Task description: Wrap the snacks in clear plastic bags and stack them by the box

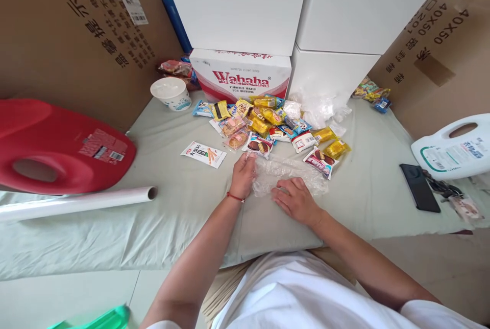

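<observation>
A crumpled clear plastic bag (pixel 285 171) lies flat on the cloth in front of me. At its left end, my left hand (pixel 244 171) pinches the edge between thumb and fingers. My right hand (pixel 296 199) rests palm down on the bag's near edge, fingers stretched out and slightly bent. Just beyond the bag is a heap of wrapped snacks. A chocolate pie packet (pixel 259 145) touches the bag's far side by my left hand, and another chocolate pie packet (pixel 320 162) lies at its right end. To the left sits a white snack packet (pixel 203 154).
A Wahaha carton (pixel 241 76) stands behind the heap, with a paper tub (pixel 171 94) left of it. More clear plastic (pixel 321 107) lies right. A red jug (pixel 65 145) and white roll (pixel 80 202) are left; a white jug (pixel 454 147) and phone (pixel 420 187) are right.
</observation>
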The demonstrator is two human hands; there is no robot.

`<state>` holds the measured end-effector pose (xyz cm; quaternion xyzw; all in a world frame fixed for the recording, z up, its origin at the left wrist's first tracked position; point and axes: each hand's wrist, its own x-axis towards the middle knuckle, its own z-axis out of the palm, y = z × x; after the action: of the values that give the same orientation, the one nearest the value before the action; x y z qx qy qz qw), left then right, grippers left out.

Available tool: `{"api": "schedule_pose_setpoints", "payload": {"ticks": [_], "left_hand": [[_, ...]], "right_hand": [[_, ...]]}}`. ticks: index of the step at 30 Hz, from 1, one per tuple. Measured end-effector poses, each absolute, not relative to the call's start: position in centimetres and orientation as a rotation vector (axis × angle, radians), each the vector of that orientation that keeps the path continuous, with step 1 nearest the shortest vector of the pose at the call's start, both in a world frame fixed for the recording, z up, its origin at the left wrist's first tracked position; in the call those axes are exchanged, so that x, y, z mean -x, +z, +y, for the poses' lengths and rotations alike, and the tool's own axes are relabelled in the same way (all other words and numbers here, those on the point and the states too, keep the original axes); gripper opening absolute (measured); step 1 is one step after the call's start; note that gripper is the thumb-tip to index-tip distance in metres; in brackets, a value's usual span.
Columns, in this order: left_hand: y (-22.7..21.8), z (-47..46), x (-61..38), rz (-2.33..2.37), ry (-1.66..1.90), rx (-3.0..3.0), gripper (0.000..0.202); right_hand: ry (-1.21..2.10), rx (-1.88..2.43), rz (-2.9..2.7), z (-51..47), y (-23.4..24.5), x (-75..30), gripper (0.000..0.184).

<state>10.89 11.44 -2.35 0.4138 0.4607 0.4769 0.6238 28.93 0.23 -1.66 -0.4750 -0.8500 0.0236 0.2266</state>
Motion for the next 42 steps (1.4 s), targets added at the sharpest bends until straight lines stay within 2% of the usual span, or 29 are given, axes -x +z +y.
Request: {"api": "schedule_pose_setpoints", "payload": {"ticks": [5,10,12,16,18,21,25,30,34,36,39,42], "left_hand": [[-1.2,11.2,-9.3,1.136,1.132,-0.895,0.037],[0.8,7.5,-5.3,1.381,1.375,-0.836,0.027],[1.2,5.0,-4.4,1.404,1.274,-0.789,0.029],[0.7,1.0,-4.9,1.279,0.827,-0.740,0.051],[0.0,0.2,-5.3,1.283,0.809,-0.731,0.051],[-0.6,1.0,-4.2,1.399,1.002,-0.822,0.037],[0.5,5.3,-0.3,1.653,1.273,-1.167,0.016],[3.6,17.2,2.6,1.903,1.215,-1.682,0.003],[4.6,28.7,2.3,1.960,1.111,-1.816,0.032],[4.4,33.0,1.9,2.120,0.851,-1.884,0.043],[3.5,36.3,1.5,2.201,0.727,-1.818,0.045],[2.7,36.3,1.5,2.248,0.749,-1.771,0.029]], "right_hand": [[0.162,1.321,-2.238,0.9,-1.9,-28.4,0.022],[0.183,1.334,-2.192,0.6,-0.5,-27.3,0.028],[0.153,1.352,-2.187,0.3,0.0,-26.5,0.029],[0.129,1.358,-2.206,-0.2,0.2,-25.0,0.027],[0.151,1.357,-2.228,-0.5,-0.1,-24.5,0.026],[0.286,1.305,-2.265,-1.2,-0.1,-24.4,0.019],[0.434,1.147,-2.182,-2.1,1.9,-26.1,0.023],[0.202,1.261,-1.906,-2.8,5.4,-30.1,0.014],[0.157,1.563,-1.810,-4.0,5.1,-32.8,0.016],[0.157,1.618,-1.821,-4.6,4.1,-33.6,0.019],[0.156,1.627,-1.821,-5.3,2.8,-34.3,0.022],[0.190,1.643,-1.807,-5.7,2.0,-34.6,0.020]]}}
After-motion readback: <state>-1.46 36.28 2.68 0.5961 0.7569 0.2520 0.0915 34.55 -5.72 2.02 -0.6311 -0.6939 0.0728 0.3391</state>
